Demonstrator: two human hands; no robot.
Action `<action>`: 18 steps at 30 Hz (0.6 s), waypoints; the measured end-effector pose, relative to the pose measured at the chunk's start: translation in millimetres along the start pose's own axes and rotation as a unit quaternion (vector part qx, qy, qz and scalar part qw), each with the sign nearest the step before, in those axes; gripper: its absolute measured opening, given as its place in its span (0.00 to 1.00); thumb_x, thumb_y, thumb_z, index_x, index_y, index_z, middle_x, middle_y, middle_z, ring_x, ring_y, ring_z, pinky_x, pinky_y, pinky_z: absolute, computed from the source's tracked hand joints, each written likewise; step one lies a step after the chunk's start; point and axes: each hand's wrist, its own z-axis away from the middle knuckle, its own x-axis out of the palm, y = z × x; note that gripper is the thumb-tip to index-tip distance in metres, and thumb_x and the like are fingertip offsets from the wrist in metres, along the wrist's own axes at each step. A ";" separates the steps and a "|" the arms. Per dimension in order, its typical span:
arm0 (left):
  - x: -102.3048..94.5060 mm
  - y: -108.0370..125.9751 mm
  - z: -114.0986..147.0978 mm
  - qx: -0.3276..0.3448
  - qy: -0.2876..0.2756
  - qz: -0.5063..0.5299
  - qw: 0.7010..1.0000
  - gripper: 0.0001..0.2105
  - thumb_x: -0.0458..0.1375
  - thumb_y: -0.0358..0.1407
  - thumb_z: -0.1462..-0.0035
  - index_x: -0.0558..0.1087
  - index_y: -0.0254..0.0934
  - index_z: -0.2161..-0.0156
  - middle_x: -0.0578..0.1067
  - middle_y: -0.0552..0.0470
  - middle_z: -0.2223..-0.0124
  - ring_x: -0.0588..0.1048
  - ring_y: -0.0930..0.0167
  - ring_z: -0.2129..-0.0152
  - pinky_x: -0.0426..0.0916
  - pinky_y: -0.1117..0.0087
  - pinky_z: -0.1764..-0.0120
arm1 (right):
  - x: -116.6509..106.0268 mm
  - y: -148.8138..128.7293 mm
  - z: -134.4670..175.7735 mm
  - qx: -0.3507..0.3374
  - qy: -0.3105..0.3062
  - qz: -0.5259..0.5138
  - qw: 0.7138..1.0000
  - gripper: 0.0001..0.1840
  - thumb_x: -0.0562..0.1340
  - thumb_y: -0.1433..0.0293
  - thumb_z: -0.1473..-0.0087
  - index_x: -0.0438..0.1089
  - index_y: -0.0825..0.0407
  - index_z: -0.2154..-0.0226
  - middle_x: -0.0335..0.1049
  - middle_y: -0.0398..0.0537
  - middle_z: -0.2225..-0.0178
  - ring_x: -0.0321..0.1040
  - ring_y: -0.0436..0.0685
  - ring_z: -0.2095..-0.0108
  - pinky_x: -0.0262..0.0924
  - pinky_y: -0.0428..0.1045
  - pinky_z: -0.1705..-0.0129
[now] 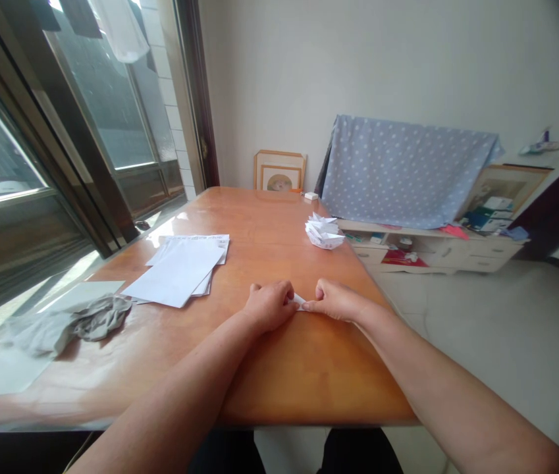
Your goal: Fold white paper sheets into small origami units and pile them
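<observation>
A small piece of folded white paper (299,301) lies on the table between my two hands, mostly covered by fingers. My left hand (273,305) is closed on its left end, the fingers curled and pressed down. On the right end, my right hand (331,300) pinches the paper with the thumb along its lower edge. Beyond my hands, to the right, sits a cluster of folded white paper pieces (325,232) with pointed tips. To the left lies a loose stack of white paper sheets (175,270), some printed at the back.
The brown wooden table (259,224) has a glossy top. A crumpled grey cloth (99,319) rests at its left side. A small white box (311,195) stands at the far end. Right of the table is a low white cabinet (437,250) below a blue dotted cloth (407,174).
</observation>
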 end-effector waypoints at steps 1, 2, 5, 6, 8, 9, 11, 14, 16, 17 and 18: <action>-0.7 0.2 0.4 0.000 -0.002 0.001 1.000 0.07 0.56 0.42 0.42 0.69 0.42 0.62 0.79 0.53 0.60 0.76 0.64 0.62 0.59 0.60 0.53 | -1.8 -0.1 0.0 0.000 -0.007 -0.003 1.000 0.26 0.67 0.45 0.55 0.68 0.49 0.66 0.71 0.41 0.72 0.62 0.51 0.74 0.46 0.46 0.76; -1.3 0.3 0.7 0.000 -0.003 0.001 1.000 0.07 0.56 0.42 0.42 0.69 0.42 0.62 0.79 0.52 0.60 0.76 0.64 0.62 0.59 0.60 0.53 | -3.1 -0.2 -0.1 -0.002 -0.013 -0.008 1.000 0.25 0.68 0.47 0.54 0.68 0.49 0.66 0.70 0.41 0.72 0.61 0.51 0.74 0.46 0.46 0.76; -2.3 0.1 1.5 0.000 -0.005 0.002 1.000 0.07 0.56 0.42 0.43 0.69 0.42 0.62 0.79 0.52 0.59 0.76 0.64 0.62 0.59 0.60 0.52 | -5.7 0.3 -0.7 -0.009 -0.028 -0.018 0.999 0.20 0.69 0.53 0.53 0.67 0.50 0.67 0.70 0.40 0.72 0.61 0.50 0.75 0.46 0.45 0.76; -2.2 -0.1 1.6 0.000 -0.004 0.002 1.000 0.07 0.56 0.42 0.43 0.69 0.42 0.62 0.79 0.52 0.59 0.76 0.64 0.62 0.59 0.59 0.52 | -6.5 1.0 -0.7 -0.010 -0.031 -0.019 0.999 0.18 0.69 0.55 0.53 0.68 0.50 0.67 0.70 0.40 0.72 0.61 0.50 0.75 0.47 0.45 0.76; -1.7 -0.8 1.7 0.001 -0.002 0.003 1.000 0.08 0.56 0.42 0.42 0.69 0.42 0.61 0.79 0.52 0.58 0.76 0.64 0.61 0.59 0.59 0.52 | -8.7 3.3 0.4 -0.015 -0.036 -0.025 0.999 0.15 0.68 0.58 0.52 0.68 0.50 0.67 0.70 0.40 0.72 0.61 0.50 0.75 0.47 0.44 0.75; -1.3 -1.1 1.7 0.001 0.000 0.004 1.000 0.08 0.56 0.42 0.42 0.69 0.42 0.61 0.79 0.52 0.58 0.76 0.64 0.61 0.59 0.59 0.52 | -10.1 4.7 1.5 -0.019 -0.037 -0.028 0.999 0.14 0.68 0.60 0.52 0.68 0.50 0.67 0.70 0.40 0.72 0.61 0.50 0.74 0.48 0.44 0.75; -0.5 -1.9 1.4 0.003 0.002 0.006 1.000 0.08 0.56 0.42 0.42 0.69 0.42 0.60 0.79 0.51 0.58 0.76 0.64 0.61 0.58 0.59 0.51 | -12.9 7.2 4.4 -0.027 -0.040 -0.037 0.998 0.12 0.67 0.63 0.52 0.68 0.51 0.67 0.70 0.40 0.71 0.62 0.50 0.73 0.49 0.44 0.75; 0.5 -2.9 0.6 0.007 0.004 0.009 1.000 0.09 0.56 0.43 0.42 0.69 0.42 0.61 0.79 0.51 0.59 0.76 0.64 0.62 0.58 0.58 0.51 | -14.1 6.6 8.9 -0.036 -0.036 -0.050 0.997 0.08 0.66 0.67 0.52 0.69 0.51 0.68 0.70 0.40 0.71 0.62 0.50 0.73 0.50 0.43 0.74; 1.0 -3.3 0.0 0.009 0.003 0.009 1.000 0.09 0.56 0.43 0.42 0.69 0.42 0.61 0.79 0.51 0.59 0.76 0.64 0.62 0.58 0.58 0.51 | -10.5 1.1 10.9 -0.034 -0.011 -0.060 0.998 0.06 0.64 0.68 0.51 0.68 0.51 0.68 0.70 0.41 0.71 0.62 0.50 0.72 0.51 0.43 0.73; 1.3 -3.4 -0.3 0.010 0.003 0.009 1.000 0.09 0.56 0.43 0.42 0.69 0.42 0.61 0.79 0.51 0.60 0.76 0.64 0.62 0.58 0.58 0.51 | -7.1 -3.1 11.5 -0.032 0.008 -0.067 0.997 0.05 0.62 0.68 0.50 0.67 0.51 0.67 0.70 0.41 0.70 0.62 0.50 0.72 0.51 0.43 0.73; 1.4 -3.4 -0.5 0.010 0.002 0.008 1.000 0.08 0.56 0.43 0.42 0.69 0.42 0.61 0.79 0.51 0.60 0.76 0.64 0.62 0.58 0.58 0.51 | -3.0 -8.1 11.8 -0.031 0.027 -0.075 0.996 0.05 0.60 0.68 0.48 0.67 0.51 0.66 0.69 0.42 0.69 0.61 0.50 0.72 0.51 0.43 0.73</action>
